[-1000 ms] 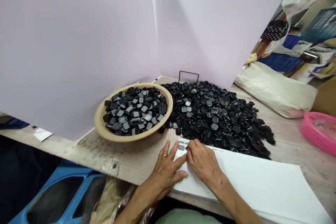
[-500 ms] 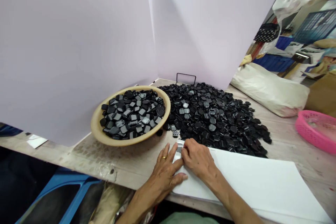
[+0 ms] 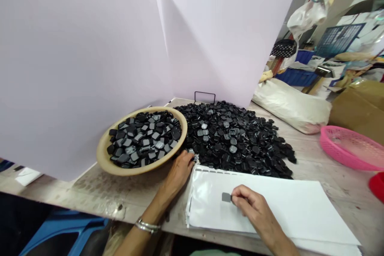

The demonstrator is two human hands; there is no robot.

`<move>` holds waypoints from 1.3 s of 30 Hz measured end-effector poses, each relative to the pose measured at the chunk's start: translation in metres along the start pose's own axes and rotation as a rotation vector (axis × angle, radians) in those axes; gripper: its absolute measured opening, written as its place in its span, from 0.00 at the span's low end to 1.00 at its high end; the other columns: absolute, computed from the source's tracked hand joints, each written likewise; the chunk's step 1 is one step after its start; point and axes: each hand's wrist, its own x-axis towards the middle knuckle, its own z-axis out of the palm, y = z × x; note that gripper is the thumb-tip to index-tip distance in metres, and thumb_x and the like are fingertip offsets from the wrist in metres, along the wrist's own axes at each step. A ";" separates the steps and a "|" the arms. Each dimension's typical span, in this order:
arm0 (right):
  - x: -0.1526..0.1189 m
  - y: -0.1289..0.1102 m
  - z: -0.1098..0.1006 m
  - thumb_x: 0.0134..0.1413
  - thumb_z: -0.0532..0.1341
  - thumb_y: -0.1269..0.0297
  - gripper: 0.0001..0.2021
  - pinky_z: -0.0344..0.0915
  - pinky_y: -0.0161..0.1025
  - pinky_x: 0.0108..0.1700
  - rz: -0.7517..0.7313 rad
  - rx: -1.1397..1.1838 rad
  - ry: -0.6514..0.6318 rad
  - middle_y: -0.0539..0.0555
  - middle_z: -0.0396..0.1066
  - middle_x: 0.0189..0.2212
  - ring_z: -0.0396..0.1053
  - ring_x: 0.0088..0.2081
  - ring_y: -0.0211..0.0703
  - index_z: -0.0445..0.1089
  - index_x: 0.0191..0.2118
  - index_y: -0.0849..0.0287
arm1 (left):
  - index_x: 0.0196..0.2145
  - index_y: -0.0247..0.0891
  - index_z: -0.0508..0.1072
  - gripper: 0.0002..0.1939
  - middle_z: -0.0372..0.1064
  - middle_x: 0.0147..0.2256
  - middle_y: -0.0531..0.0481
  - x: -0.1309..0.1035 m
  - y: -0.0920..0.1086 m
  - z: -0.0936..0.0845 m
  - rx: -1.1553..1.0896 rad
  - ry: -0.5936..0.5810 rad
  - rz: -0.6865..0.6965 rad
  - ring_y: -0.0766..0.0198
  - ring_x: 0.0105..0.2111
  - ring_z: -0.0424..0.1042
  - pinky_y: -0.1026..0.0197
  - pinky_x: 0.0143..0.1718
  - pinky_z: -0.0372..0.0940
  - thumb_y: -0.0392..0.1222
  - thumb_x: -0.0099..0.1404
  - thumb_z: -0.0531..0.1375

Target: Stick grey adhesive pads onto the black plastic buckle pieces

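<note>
My right hand (image 3: 250, 204) pinches the edge of a small grey rounded sticker (image 3: 226, 197), held over a stack of white sheets (image 3: 279, 204). Along the top edge of the stack's upper sheet runs a row of similar grey patches (image 3: 210, 171). My left hand (image 3: 180, 168), its wrist in a metal bracelet, reaches to the near edge of a heap of small black plastic pieces (image 3: 234, 140). Its fingertips are at a piece between the bowl and the heap, and whether they grip it is hidden. A cream bowl (image 3: 103, 156) on the left holds more black pieces with grey faces.
White panels (image 3: 120, 40) stand behind and to the left of the table. A black wire stand (image 3: 205, 93) is at the back. On the right are a pale sack (image 3: 294, 104), a pink basket (image 3: 345, 156) and a red object (image 3: 377, 186).
My hands were together at the sheet's upper left corner. The right has moved right and nearer with the grey sticker; the left has moved forward to the heap. The view has shifted slightly.
</note>
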 end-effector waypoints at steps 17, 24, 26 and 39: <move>-0.009 -0.006 -0.006 0.50 0.59 0.68 0.22 0.56 0.33 0.29 -0.047 0.540 -0.186 0.47 0.63 0.27 0.57 0.25 0.33 0.66 0.54 0.56 | 0.37 0.38 0.69 0.18 0.65 0.27 0.56 -0.049 0.062 0.006 -0.809 -0.143 -0.454 0.70 0.23 0.61 0.67 0.25 0.56 0.43 0.49 0.67; -0.017 0.004 -0.007 0.47 0.62 0.69 0.23 0.55 0.32 0.29 0.048 0.488 -0.328 0.46 0.64 0.25 0.58 0.25 0.32 0.70 0.52 0.57 | 0.38 0.36 0.73 0.24 0.70 0.31 0.52 -0.061 0.082 0.044 -1.141 -0.367 -0.543 0.67 0.29 0.68 0.67 0.31 0.61 0.38 0.41 0.72; -0.022 0.009 -0.010 0.47 0.61 0.69 0.24 0.55 0.31 0.28 0.055 0.504 -0.324 0.46 0.64 0.26 0.58 0.25 0.32 0.68 0.54 0.56 | 0.39 0.35 0.73 0.23 0.70 0.30 0.52 -0.058 0.088 0.046 -1.159 -0.395 -0.531 0.68 0.29 0.68 0.68 0.31 0.61 0.37 0.42 0.71; -0.024 0.007 -0.020 0.61 0.52 0.67 0.09 0.59 0.36 0.35 -0.255 -0.082 0.233 0.51 0.65 0.32 0.64 0.32 0.39 0.68 0.43 0.59 | 0.38 0.37 0.64 0.19 0.71 0.28 0.53 -0.051 0.101 0.045 -1.205 -0.483 -0.493 0.70 0.20 0.69 0.71 0.19 0.56 0.34 0.50 0.66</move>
